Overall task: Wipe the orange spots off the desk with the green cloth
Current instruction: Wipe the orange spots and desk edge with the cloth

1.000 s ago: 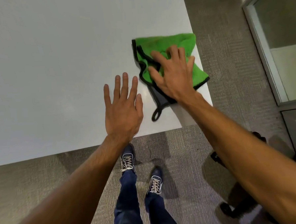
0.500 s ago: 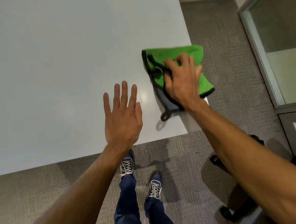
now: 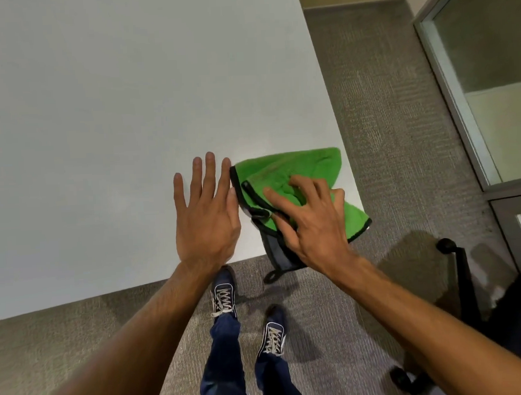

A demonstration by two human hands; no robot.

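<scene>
The green cloth (image 3: pixel 300 168), black-edged with a grey underside and a black loop, lies crumpled at the near right corner of the white desk (image 3: pixel 113 114). Part of it hangs over the front edge. My right hand (image 3: pixel 309 222) presses on the cloth with fingers spread and bent, bunching the fabric. My left hand (image 3: pixel 205 212) lies flat on the desk with fingers apart, its index finger touching the cloth's left edge. I see no orange spots on the visible desk surface.
Grey carpet (image 3: pixel 385 130) lies beyond the desk's right and front edges. My legs and dark blue shoes (image 3: pixel 225 295) stand below the desk edge. A black office chair (image 3: pixel 470 301) sits at the lower right, and a glass partition (image 3: pixel 481 65) at the far right.
My right hand has dragged the cloth back toward the desk's front edge and toward my left hand, so part hangs off. The left hand stays flat, now touching the cloth.
</scene>
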